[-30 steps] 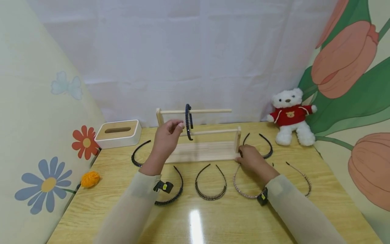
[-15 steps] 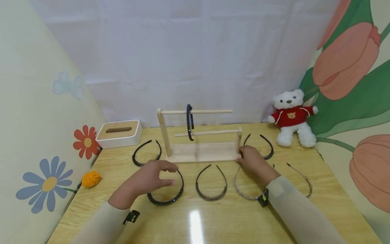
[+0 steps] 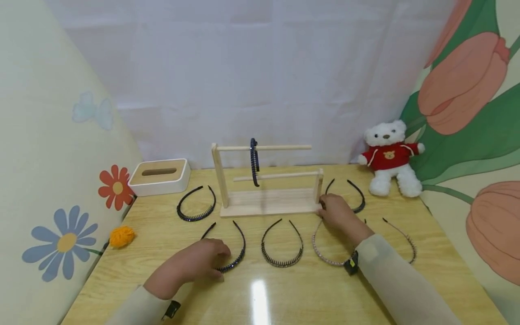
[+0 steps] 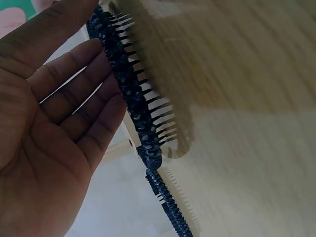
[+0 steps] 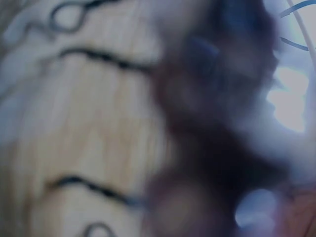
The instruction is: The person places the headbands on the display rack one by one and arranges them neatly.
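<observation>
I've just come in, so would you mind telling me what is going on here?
Someone's left hand touches a dark toothed headband at the front left of the table, though whether it grips it firmly is hard to tell. Their right hand holds the right end of a wooden rack. One dark headband hangs on the rack's upper rod, while the other headbands lie on the table, in front of the rack and to either side.

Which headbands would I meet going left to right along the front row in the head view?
Dark headband at the left hand → toothed headband → pinkish headband near the right hand → beaded headband at far right.
</observation>
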